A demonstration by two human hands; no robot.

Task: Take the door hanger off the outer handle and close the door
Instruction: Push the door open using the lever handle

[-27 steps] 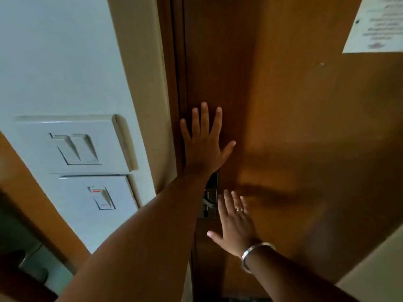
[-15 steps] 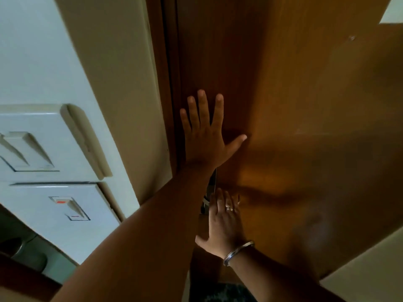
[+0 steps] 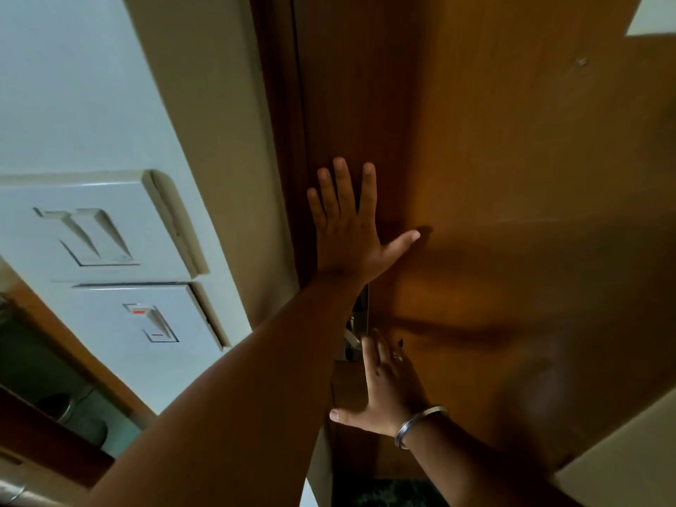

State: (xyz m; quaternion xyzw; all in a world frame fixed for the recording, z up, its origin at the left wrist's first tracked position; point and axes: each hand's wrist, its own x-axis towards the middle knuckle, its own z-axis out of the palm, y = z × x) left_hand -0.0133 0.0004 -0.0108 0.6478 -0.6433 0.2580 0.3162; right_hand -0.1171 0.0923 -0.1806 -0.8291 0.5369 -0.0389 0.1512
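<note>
The brown wooden door fills the right of the head view and sits against its dark frame. My left hand lies flat on the door near the frame edge, fingers spread, holding nothing. Lower down, my right hand with a ring and a metal bangle also rests flat on the door. A metal lock plate and inner handle show between the two hands, partly hidden by my left forearm. No door hanger is in view.
On the white wall at left sit two switch plates, the upper and the lower with a red mark. A white paper notice is stuck to the door at top right. A cream wall corner is at bottom right.
Both hands stay flat on the door. The camera has swung a little, so the switches and the door shifted in the view; my left thumb has spread out further.
</note>
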